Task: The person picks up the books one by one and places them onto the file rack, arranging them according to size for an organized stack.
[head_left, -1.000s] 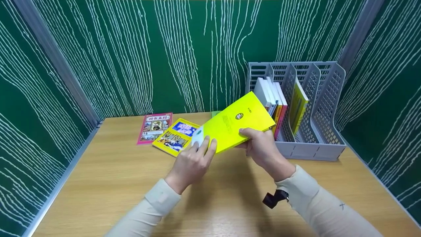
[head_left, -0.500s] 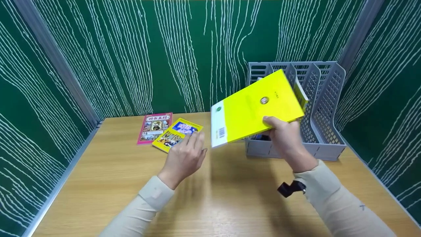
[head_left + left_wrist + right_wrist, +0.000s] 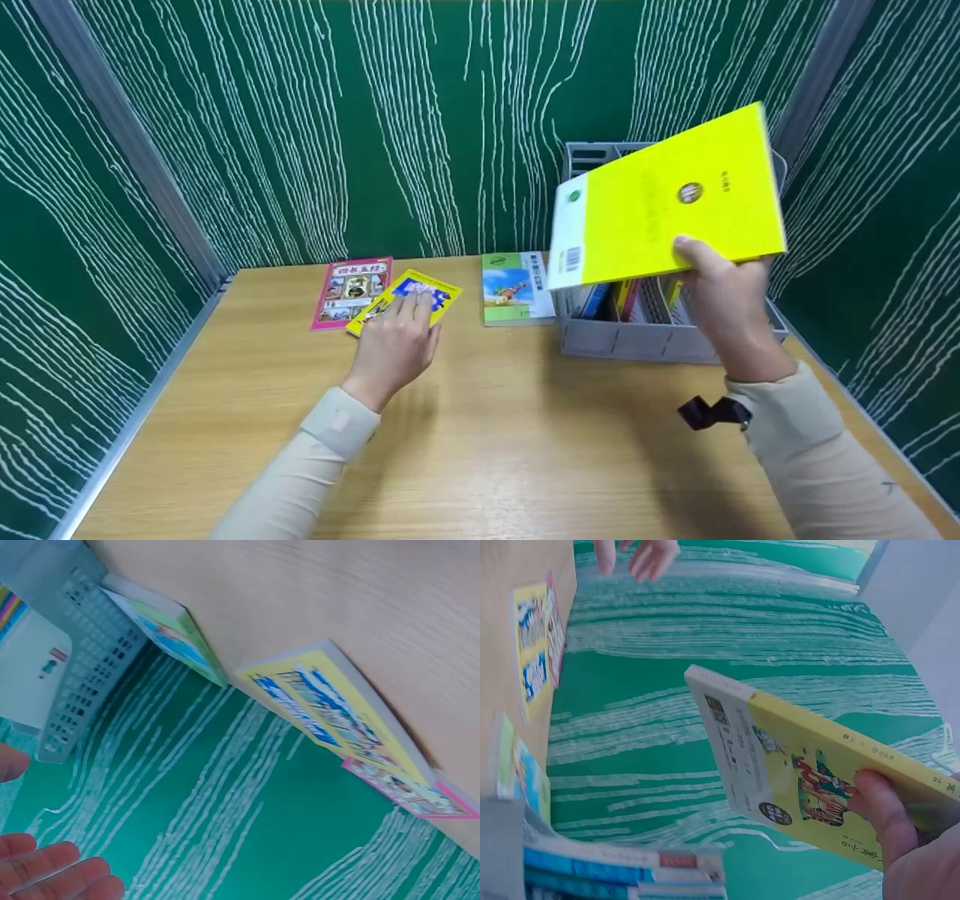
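Note:
A yellow book (image 3: 637, 217) with a white strip at one end is in my right hand (image 3: 727, 315), the thumb on its cover and the other fingers behind it. It is held up in front of the grey file rack (image 3: 615, 341), hiding much of it. In the right wrist view the book's other cover (image 3: 810, 772) shows a tiger picture. My left hand (image 3: 394, 345) hangs above the table with relaxed fingers, holding nothing; in the left wrist view its fingers (image 3: 52, 870) are apart from any book. Beneath it in the head view lies a yellow comic-style book (image 3: 442, 289).
A pink-edged book (image 3: 349, 289) lies at the left, beside the yellow comic-style one. The green and white book (image 3: 514, 289) lies just left of the rack. Several books (image 3: 630, 862) stand in the rack. Green walls with white lines enclose the wooden table (image 3: 480, 435).
My right hand has carried the yellow book rightward and up, in front of the rack. My left hand has let go of it and moved left. The green and white book has come into sight.

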`<state>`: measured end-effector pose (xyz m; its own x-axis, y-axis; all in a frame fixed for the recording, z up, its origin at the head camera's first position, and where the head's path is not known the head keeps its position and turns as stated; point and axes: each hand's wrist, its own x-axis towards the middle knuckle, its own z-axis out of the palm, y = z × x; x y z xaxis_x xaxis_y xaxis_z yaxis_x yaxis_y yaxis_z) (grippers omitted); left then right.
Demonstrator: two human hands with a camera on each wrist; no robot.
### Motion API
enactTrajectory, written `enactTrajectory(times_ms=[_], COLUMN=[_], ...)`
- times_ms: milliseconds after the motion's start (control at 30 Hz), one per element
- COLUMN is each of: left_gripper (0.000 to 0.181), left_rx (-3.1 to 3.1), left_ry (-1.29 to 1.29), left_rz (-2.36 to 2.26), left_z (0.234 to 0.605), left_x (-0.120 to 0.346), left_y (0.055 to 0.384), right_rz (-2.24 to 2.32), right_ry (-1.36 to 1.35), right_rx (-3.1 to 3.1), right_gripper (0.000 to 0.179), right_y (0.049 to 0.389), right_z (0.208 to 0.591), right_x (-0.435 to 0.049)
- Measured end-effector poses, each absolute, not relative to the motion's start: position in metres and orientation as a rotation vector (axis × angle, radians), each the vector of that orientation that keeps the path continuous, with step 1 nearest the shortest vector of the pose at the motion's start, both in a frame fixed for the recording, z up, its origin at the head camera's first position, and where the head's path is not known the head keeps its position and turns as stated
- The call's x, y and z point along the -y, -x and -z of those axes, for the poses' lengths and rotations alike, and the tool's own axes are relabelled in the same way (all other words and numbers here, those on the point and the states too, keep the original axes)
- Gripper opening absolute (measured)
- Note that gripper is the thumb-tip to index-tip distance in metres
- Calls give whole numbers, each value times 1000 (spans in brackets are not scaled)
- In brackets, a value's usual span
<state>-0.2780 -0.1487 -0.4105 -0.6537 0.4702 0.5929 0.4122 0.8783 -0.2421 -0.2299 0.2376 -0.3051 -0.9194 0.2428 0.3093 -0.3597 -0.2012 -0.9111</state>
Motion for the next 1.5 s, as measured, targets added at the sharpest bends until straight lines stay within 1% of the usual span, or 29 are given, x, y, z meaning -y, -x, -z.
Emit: enactTrajectory(times_ms=[300, 467, 567, 800, 900, 1067, 1333, 1500], left_gripper=[47, 46, 47, 47, 50, 58, 69, 69], left_rx=[2447, 2535, 2577, 2709, 2782, 2867, 2955, 3000], left_ry=[516, 450, 411, 303, 247, 156, 78, 6], left_rz=[-87, -37, -12, 51, 99, 187, 288, 372], left_z=[419, 424, 428, 439, 443, 450, 461, 467], left_x=[164, 174, 180, 192, 196, 201, 204, 205], left_y=[293, 300, 304, 317, 322, 331, 342, 351], right_rz=[-1904, -1784, -1637, -1236, -1126, -1091, -1188, -1251], right_ry=[-74, -82, -74, -242, -248, -168, -13, 55], right_rx=[1648, 1622, 1651, 1605, 1634, 1746, 1932, 2029], right_gripper=[57, 55, 55, 48, 46, 49, 52, 53], right_y=[227, 226, 226, 233, 237, 241, 253, 264], right_z=[299, 295, 295, 296, 299, 307, 327, 342], right_x=[-259, -269, -272, -275, -279, -286, -299, -305])
